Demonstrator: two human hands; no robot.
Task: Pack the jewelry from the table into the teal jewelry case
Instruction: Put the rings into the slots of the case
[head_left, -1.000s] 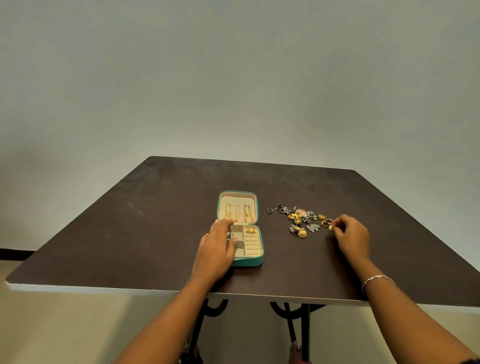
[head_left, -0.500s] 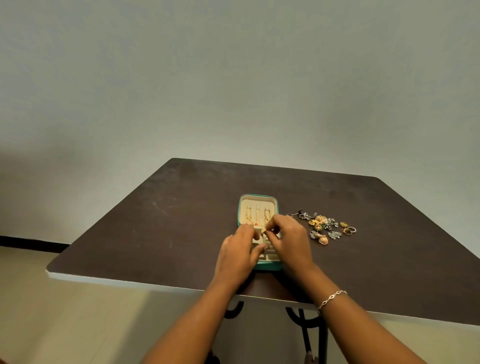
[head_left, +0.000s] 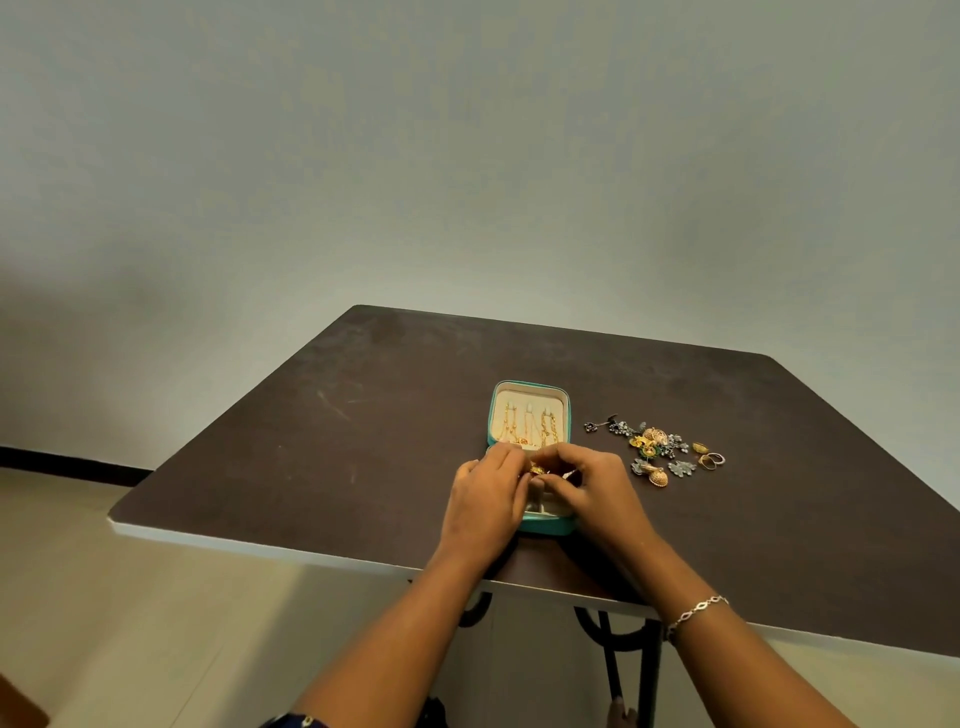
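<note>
The teal jewelry case lies open on the dark table. Its cream lid holds gold chains. Both my hands hover over the case's lower tray and hide most of it. My left hand and my right hand meet at their fingertips around a small gold piece just above the tray. A loose pile of gold and silver jewelry lies to the right of the case, with a few rings at its right end.
The table's near edge runs just under my wrists, with black metal legs below it. A plain wall stands behind the table. A bracelet is on my right wrist.
My right hand left the rings at the pile's right end and came to the case with a small gold piece. Both hands' fingertips now meet over the tray.
</note>
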